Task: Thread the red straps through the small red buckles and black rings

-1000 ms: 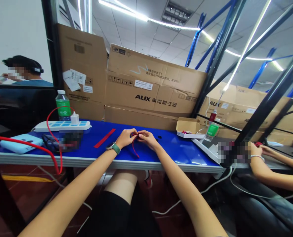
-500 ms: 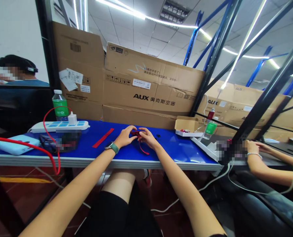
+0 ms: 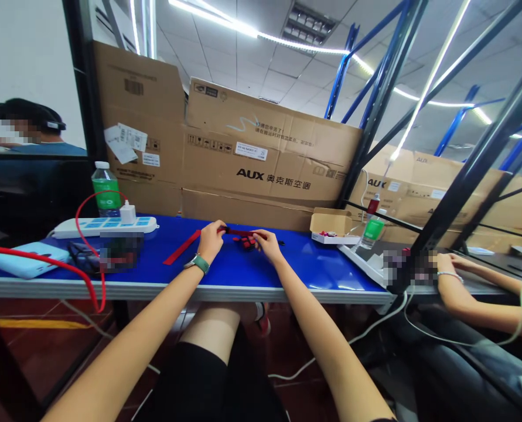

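Observation:
A narrow red ribbon [image 3: 242, 232] is stretched sideways between my two hands, just above the blue tabletop. My left hand [image 3: 212, 240], with a green-strapped watch on its wrist, pinches the left end, where a small dark piece shows. My right hand [image 3: 267, 245] grips the right end between thumb and fingers. Below the ribbon, close to my right fingers, lies a cluster of small red and black pieces [image 3: 245, 242], too small to name. Another flat red strip [image 3: 182, 247] lies slantwise to the left of my left hand.
A power strip [image 3: 105, 226], a green-labelled bottle [image 3: 106, 190], a light-blue case [image 3: 29, 259] and a red cable [image 3: 62, 258] occupy the left side. At right stand an open small box [image 3: 334, 227] and a rack post [image 3: 445, 199]. A co-worker's arms [image 3: 476, 293] are beyond it.
My hands have moved apart, pulling the ribbon straight between them; before, they were close together and its end hung toward the front edge. The red and black cluster now shows on the table.

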{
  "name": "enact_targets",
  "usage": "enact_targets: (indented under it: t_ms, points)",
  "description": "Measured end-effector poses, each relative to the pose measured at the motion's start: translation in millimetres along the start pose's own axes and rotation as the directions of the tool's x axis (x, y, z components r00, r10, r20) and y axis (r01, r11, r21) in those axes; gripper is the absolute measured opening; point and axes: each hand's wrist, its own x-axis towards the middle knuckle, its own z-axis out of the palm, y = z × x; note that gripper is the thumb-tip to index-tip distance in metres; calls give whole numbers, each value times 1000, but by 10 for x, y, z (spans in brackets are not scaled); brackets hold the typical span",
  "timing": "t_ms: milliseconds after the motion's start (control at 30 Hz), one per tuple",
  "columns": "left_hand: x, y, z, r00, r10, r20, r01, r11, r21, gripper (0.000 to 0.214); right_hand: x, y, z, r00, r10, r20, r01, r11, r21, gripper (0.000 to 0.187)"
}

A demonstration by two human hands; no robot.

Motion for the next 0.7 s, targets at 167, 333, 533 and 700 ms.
enact_targets:
  t_ms: [167, 333, 533, 700]
  points:
    - [-67, 136, -76, 999, -41, -2, 41, 969, 242, 21, -18, -7, -221, 930, -153, -334, -7, 901, -434, 40]
    - [-91, 246, -118, 1000, -7, 14, 2, 944, 329, 19, -109, -64, -441, 880, -34, -473, -321, 690, -648, 36]
    - [-100, 285, -49, 777, 378, 504, -422, 906, -30, 29, -152, -34, -381, 896, 231, -379, -444, 453, -773, 28]
    - [-134, 200, 20, 698, 400, 595, -422, 900, -110, 13, -131, 70, -368, 956, 192, -220, -287, 476, -831, 32]
